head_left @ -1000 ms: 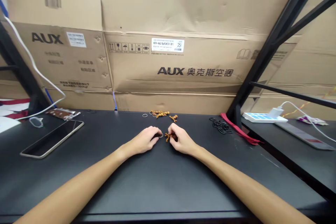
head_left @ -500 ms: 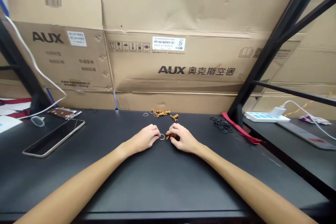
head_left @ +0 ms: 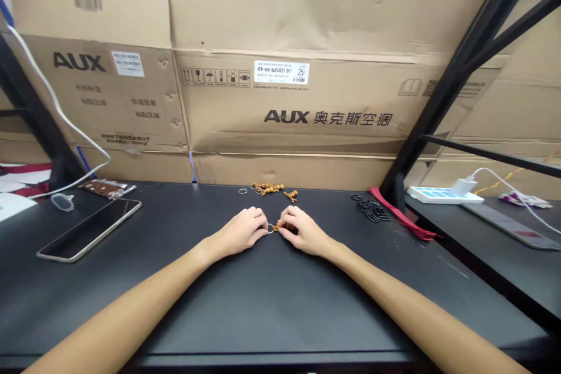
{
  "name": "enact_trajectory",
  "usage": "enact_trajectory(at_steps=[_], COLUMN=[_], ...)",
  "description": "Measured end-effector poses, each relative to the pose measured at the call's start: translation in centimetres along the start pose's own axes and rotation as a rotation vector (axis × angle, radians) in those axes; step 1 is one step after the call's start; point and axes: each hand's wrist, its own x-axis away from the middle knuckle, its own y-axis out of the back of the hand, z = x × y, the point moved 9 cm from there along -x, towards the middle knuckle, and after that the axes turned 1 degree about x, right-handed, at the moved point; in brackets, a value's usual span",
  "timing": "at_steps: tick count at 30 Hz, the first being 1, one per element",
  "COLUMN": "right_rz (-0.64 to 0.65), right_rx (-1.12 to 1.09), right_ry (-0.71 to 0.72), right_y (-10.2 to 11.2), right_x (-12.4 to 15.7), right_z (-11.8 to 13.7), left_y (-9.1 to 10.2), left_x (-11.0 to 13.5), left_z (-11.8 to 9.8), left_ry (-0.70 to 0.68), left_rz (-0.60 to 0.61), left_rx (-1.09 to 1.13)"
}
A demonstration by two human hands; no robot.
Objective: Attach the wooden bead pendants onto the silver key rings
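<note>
My left hand [head_left: 243, 230] rests on the black table [head_left: 263, 298] with its fingertips pinched on a small metal ring [head_left: 270, 229]. My right hand [head_left: 301, 231] is curled and pinches a small brown bead charm [head_left: 280, 226] right against that ring. The two hands almost touch at the middle of the table. Beyond them lie more brown bead charms [head_left: 268, 188], a second small cluster [head_left: 290, 194] and a loose metal ring [head_left: 242, 191].
A phone [head_left: 90, 229] lies face up at the left beside a clear packet [head_left: 107, 188]. Black rings [head_left: 370, 208] and a red strap [head_left: 401, 217] lie by the black frame post. A power strip [head_left: 432, 195] sits at the right. Cardboard boxes [head_left: 302, 58] wall the back.
My hands have drawn closer together. The ring, which lay visible between the fingertips half a second ago, now meets the bead charm held by my right hand.
</note>
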Motion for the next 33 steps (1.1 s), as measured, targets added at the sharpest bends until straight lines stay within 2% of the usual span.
enact_trajectory(at_steps=[7,18,22,28,33], right_rz=[-0.01,-0.035,-0.051,-0.02,-0.016], right_rx=[-0.027,-0.081,-0.127,-0.157,-0.165], right_ry=[-0.002,0.001,-0.014,-0.041,-0.042], right_y=[0.0,-0.3,-0.1,-0.4,-0.4], right_x=[-0.2,-0.2,-0.3,-0.3,-0.3], right_z=[0.1,-0.3,-0.4,-0.7,-0.6], left_y=[-0.1,-1.0,-0.7,-0.7,-1.2], left_x=[-0.3,-0.3,-0.3,-0.3,-0.3], left_z=[-1.0,-0.8,-0.6,0.7,0.7], left_ry=[-0.017,-0.056,-0.027,0.134,0.157], left_rz=[0.056,0.068,0.042,-0.008,-0.028], left_rx=[-0.146,-0.235,-0.164,0.064,0.168])
